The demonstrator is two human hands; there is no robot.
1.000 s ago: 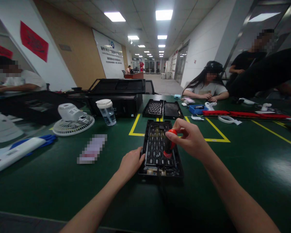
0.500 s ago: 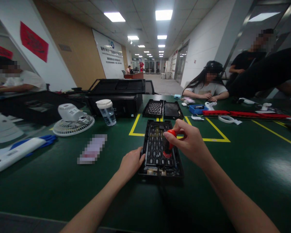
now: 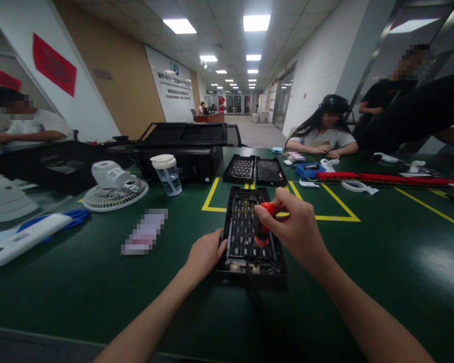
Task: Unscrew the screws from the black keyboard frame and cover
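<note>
A black rectangular case (image 3: 237, 222) lies in front of me, with rows of dark rounded cells inside and small connectors at its near end. My left hand (image 3: 206, 254) grips the case's left edge, thumb on the rim; its other fingers are partly hidden. My right hand (image 3: 297, 222) is closed around the handle of a red and black screwdriver (image 3: 264, 227), which stands nearly upright over the right part of the case. The screwdriver's tip cannot be made out. A dark cable runs from the case's near end toward me.
Two black case halves (image 3: 270, 172) lie open beyond the case. On the left are a lidded cup (image 3: 167, 174), a white fan (image 3: 115, 194), a blurred flat item (image 3: 146, 232) and a white device (image 3: 26, 239). A blue tray (image 3: 309, 170) and a tape roll (image 3: 353, 186) lie right. Other people are around.
My right hand has turned slightly around the screwdriver handle, its knuckles shifting a little. My left hand and the case stay in place.
</note>
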